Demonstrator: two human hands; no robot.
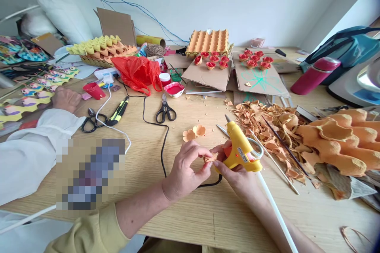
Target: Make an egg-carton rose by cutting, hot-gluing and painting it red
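My left hand [185, 166] pinches a small orange carton petal piece [210, 158] between thumb and fingertips at the lower middle. On its right, my right hand [237, 176] is wrapped round a yellow glue gun [241, 146], whose nozzle points up and to the left; its thumb and a finger also touch the petal piece. A white glue stick [276, 209] runs down from the back of the gun. Two orange flower-shaped cutouts [189, 135] lie on the wooden table [166, 225] just beyond my hands.
Carton scraps [258, 122] and an orange egg tray [335, 138] lie right. Black scissors [165, 111] and a dish of red paint [174, 89] stand ahead. Red flowers [251, 63] rest on cardboard [208, 74]. Another person's hand [67, 99] is at left, near a red cup [94, 91].
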